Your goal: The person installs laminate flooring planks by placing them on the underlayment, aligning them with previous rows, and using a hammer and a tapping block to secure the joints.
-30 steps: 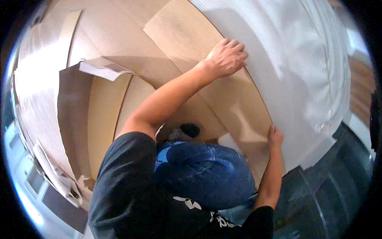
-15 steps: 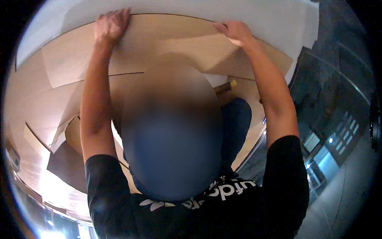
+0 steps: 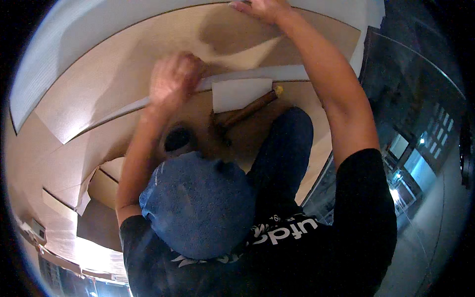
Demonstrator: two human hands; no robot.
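A long light wood floor plank (image 3: 163, 37) lies across the far part of the view. My right hand (image 3: 267, 10) grips its far edge, partly cut off by the top of the picture. My left hand (image 3: 175, 79), smeared by motion, is over the plank's near edge, and its fingers cannot be made out clearly. A pale strip of gap (image 3: 257, 73) shows between this plank and the laid boards nearer me. On those boards a hammer (image 3: 252, 106) with a yellow handle end lies beside a white rectangular piece (image 3: 237, 91), in front of my bent knee.
White underlay sheet (image 3: 74, 49) spreads beyond the plank. At left are an opened brown cardboard carton (image 3: 101, 225) and more wood boards (image 3: 54, 168). A dark glossy surface with reflections (image 3: 415, 114) runs along the right. A dark rounded thing (image 3: 177, 138) is near my left forearm.
My left hand has come off the plank's far edge toward its near edge. My right hand has shifted left along the far edge. More of the pale gap and the hammer now shows.
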